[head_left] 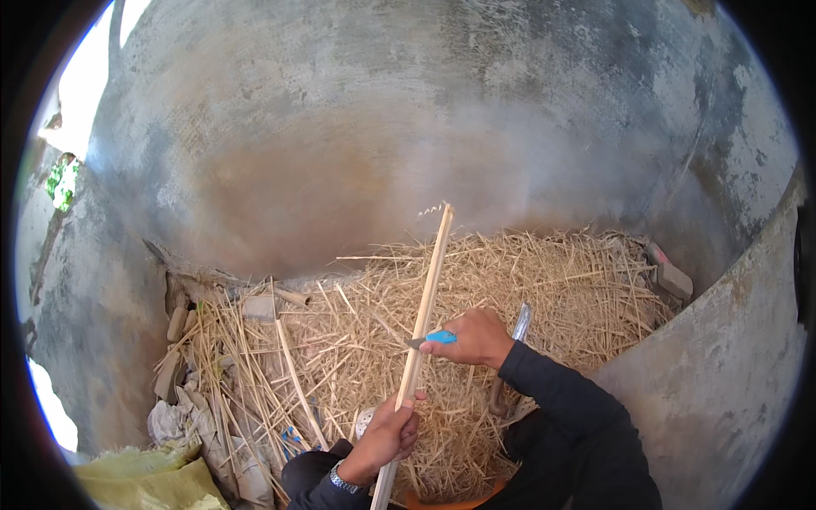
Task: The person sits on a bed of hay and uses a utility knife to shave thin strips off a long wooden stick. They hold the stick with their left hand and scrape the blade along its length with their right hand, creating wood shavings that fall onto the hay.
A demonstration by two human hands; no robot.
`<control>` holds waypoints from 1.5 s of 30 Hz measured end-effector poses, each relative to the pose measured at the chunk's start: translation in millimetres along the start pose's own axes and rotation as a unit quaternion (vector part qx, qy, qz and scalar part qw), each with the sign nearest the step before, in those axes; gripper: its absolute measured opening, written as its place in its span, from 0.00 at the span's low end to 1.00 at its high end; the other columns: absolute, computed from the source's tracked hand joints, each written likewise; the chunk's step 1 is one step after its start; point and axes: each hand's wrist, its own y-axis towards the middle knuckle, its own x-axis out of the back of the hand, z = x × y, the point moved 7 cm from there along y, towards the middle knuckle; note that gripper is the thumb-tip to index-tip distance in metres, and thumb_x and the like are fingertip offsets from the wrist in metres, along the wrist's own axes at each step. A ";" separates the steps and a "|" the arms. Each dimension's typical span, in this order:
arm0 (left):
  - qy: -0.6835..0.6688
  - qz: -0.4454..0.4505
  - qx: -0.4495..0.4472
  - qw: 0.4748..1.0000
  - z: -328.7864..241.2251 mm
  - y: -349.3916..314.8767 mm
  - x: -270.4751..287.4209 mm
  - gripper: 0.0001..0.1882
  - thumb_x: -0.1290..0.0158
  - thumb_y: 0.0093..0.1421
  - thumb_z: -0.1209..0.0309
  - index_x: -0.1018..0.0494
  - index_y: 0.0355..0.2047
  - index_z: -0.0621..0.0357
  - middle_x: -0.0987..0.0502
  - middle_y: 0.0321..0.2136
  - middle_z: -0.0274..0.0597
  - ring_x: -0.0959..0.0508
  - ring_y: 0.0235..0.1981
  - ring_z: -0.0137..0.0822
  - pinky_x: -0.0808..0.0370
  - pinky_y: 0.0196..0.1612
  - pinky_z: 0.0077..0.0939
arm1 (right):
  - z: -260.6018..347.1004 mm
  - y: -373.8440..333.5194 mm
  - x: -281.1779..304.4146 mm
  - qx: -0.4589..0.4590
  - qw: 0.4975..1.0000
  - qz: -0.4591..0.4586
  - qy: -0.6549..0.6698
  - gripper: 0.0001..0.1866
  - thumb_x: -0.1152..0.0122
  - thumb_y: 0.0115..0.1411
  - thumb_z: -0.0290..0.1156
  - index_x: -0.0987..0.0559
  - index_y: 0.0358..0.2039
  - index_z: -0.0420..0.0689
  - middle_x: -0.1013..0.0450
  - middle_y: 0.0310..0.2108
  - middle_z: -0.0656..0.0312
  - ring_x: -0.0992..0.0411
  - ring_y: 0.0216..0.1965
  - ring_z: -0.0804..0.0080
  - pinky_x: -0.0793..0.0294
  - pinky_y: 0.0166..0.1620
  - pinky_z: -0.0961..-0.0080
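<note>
A long pale wooden strip (433, 285) slants up through the middle, its far end near the wall, a small curled shaving beside its tip. My left hand (388, 435), a metal watch on its wrist, is closed round the strip's lower part. In my right hand (480, 337) is a knife with a blue handle (441, 337); its short blade lies against the strip above my left hand. Under my right forearm shows a tool with a brown curved handle (497, 397) and a shiny metal part, partly hidden by my sleeve.
Straw-like shavings (544, 280) cover the ground. Longer strips (293, 374) lie at the left, near a brick (259, 308) and crumpled sacking (191, 425). A yellow-green sack (149, 480) is at the lower left. Grey walls (365, 127) close in ahead and on both sides. Blocks (674, 280) sit in the right corner.
</note>
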 end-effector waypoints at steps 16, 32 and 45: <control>0.296 0.005 -0.147 0.944 -17.2 -12.9 -13.9 0.21 0.52 0.58 0.80 0.39 0.51 0.57 0.41 0.18 0.25 0.41 0.18 0.20 0.41 0.22 0.19 | -47.7 1.7 43.3 -0.024 0.977 -0.201 -0.071 0.41 0.54 0.49 0.77 0.23 0.11 0.48 0.35 0.06 0.62 0.33 0.09 0.65 0.37 0.15 0.68; 0.149 0.046 0.018 0.988 29.9 6.0 -6.9 0.13 0.59 0.70 0.63 0.36 0.50 0.55 0.41 0.17 0.26 0.42 0.16 0.20 0.43 0.19 0.18 | -194.3 -0.9 61.2 -0.342 0.915 -0.184 -0.108 0.45 0.59 0.52 0.77 0.26 0.09 0.42 0.33 0.10 0.55 0.33 0.12 0.59 0.37 0.18 0.60; 0.152 -0.017 -0.085 0.985 -7.7 2.5 4.5 0.17 0.62 0.70 0.60 0.37 0.51 0.57 0.42 0.19 0.28 0.42 0.18 0.22 0.42 0.21 0.19 | -8.3 4.4 16.6 -0.018 0.997 -0.073 0.002 0.44 0.59 0.52 0.76 0.24 0.10 0.44 0.33 0.10 0.56 0.31 0.14 0.58 0.34 0.20 0.61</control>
